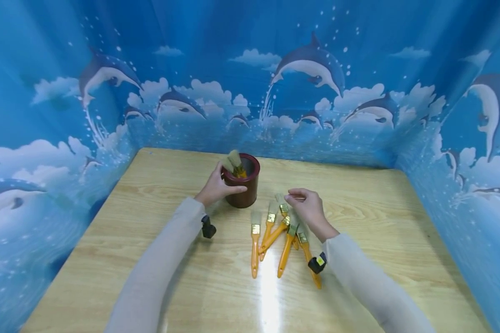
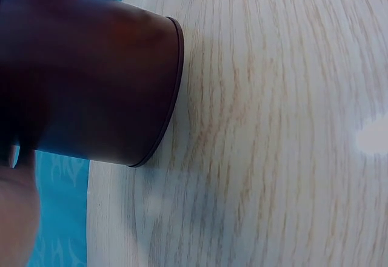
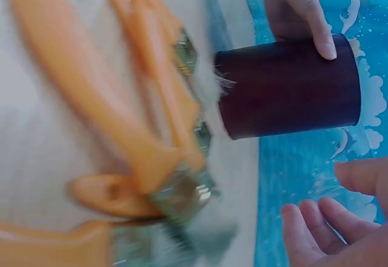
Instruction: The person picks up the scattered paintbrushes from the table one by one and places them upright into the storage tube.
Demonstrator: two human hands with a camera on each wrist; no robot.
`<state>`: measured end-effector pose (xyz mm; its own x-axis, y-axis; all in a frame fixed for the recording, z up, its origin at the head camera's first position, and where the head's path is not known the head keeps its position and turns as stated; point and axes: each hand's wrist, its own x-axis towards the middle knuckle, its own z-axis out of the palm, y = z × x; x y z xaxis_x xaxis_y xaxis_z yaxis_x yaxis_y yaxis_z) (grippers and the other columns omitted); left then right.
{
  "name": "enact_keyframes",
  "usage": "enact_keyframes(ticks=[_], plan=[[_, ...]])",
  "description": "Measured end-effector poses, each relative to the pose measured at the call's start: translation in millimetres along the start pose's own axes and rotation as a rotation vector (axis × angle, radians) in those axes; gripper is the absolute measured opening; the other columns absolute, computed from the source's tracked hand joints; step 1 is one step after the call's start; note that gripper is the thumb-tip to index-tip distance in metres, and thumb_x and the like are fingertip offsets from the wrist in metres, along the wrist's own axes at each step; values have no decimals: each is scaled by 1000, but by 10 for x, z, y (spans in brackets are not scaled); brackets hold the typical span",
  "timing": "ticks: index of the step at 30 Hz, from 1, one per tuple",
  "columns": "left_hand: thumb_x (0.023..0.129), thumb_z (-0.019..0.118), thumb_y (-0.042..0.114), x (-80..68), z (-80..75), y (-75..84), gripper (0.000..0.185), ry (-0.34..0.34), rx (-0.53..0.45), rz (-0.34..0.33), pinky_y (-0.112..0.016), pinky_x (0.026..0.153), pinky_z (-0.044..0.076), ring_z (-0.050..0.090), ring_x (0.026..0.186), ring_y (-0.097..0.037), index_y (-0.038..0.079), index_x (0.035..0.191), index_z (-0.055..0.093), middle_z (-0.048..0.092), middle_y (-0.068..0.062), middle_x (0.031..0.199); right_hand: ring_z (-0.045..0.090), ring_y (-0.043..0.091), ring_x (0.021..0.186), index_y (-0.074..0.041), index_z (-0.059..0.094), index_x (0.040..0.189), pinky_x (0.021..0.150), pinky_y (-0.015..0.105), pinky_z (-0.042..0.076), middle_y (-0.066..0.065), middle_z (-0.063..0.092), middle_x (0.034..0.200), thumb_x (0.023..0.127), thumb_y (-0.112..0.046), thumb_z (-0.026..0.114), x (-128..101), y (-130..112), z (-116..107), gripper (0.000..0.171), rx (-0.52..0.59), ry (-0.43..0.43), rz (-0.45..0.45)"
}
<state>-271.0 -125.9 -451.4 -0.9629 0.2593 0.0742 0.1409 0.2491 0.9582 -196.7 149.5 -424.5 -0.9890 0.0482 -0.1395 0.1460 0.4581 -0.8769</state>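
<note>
Dark-red cup (image 1: 243, 194), upright on the bench (image 1: 191, 286); left hand (image 1: 215, 188) grips its side, presumably to steady it. Brushes inside (image 1: 234, 159) lean bristles-up, likely to spare the bristles. Right hand (image 1: 310, 209), loosely curved, holds nothing, near the loose brushes (image 1: 255, 245).

Head cam: bright, fairly even light, apparently from above, w/ a blown-out glare streak down the front ctr of the counter (image 1: 358, 203) & soft shadow by the L sleeve (image 1: 154, 263); wide-angle stretch, fine detail a bit soft. L wrist: washed-out, glare spot at R edge, cup (image 2: 91, 79) v. dark, faint shadow nearby. R wrist: hazy, brushes (image 3: 91, 94) badly blurred, cup sharper, pale glare far L.
</note>
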Motion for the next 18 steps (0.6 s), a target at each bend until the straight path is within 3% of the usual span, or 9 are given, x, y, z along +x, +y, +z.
enact_keyframes(ticks=[9, 18], plan=[[71, 86, 34, -5, 7, 1, 104, -3, -2, -5, -48, 111, 31, 31, 139, -25, 20, 150, 20, 30, -6, 151, 62, 29, 105, 0, 61, 124, 87, 37, 53, 16, 65, 114, 93, -21, 64, -270, 368, -133, 37, -51, 10, 53], [69, 86, 39, -11, -2, 1, 110, -5, 4, -25, -48, 111, 31, 30, 140, -25, 22, 152, 17, 28, -5, 153, 65, 26, 98, 4, 60, 123, 81, 35, 54, 17, 66, 109, 89, -23, 69, -474, 576, -187, 43, -110, -23, 115]])
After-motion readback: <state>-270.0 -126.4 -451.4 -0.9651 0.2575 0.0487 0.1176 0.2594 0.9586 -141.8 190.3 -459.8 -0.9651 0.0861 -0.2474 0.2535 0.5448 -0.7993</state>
